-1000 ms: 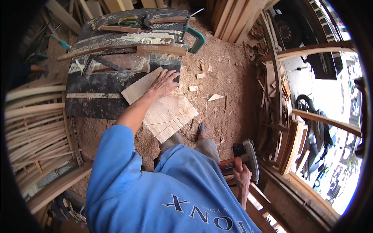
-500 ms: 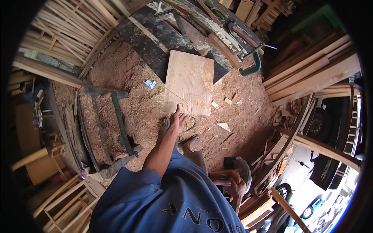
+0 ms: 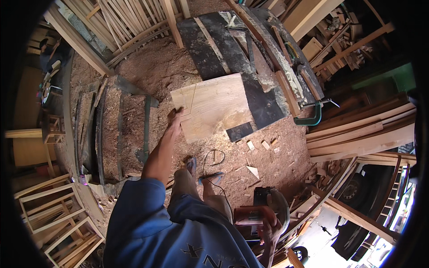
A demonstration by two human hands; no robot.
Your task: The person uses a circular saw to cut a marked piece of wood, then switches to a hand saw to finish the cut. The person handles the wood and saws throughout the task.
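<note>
Your left hand (image 3: 175, 119) reaches far forward and grips the near-left edge of the pale, flat, roughly rectangular wooden board (image 3: 213, 106), fingers curled over that edge. The board shows smooth sawn faces, faint pencil lines and a darker stain at its near-right corner. It lies partly on the sawdust floor (image 3: 152, 71) and partly on the long dark, worn planks (image 3: 210, 49) that run away to the far side.

Your right hand (image 3: 267, 228) hangs low at the near right, closed around the grey and orange handheld power tool (image 3: 263, 207); its thin black cord (image 3: 213, 166) loops across the floor by your feet.

The floor is reddish-brown, granular sawdust, strewn with small pale wood offcuts (image 3: 254, 158) to the right of the board. A green metal clamp (image 3: 310, 117) sits at the right end of the dark planks. Pale timber laths (image 3: 120, 20) are stacked at the far left, heavier beams (image 3: 362, 134) at the right, and bare wooden frames (image 3: 53, 214) stand at the near left.

Compared with the earlier frame, your view has swung: the board now sits further right and nearer the middle. Your left hand, then low over the sawdust short of the board, has now gone out to its edge. Your right hand keeps its hold on the tool.
</note>
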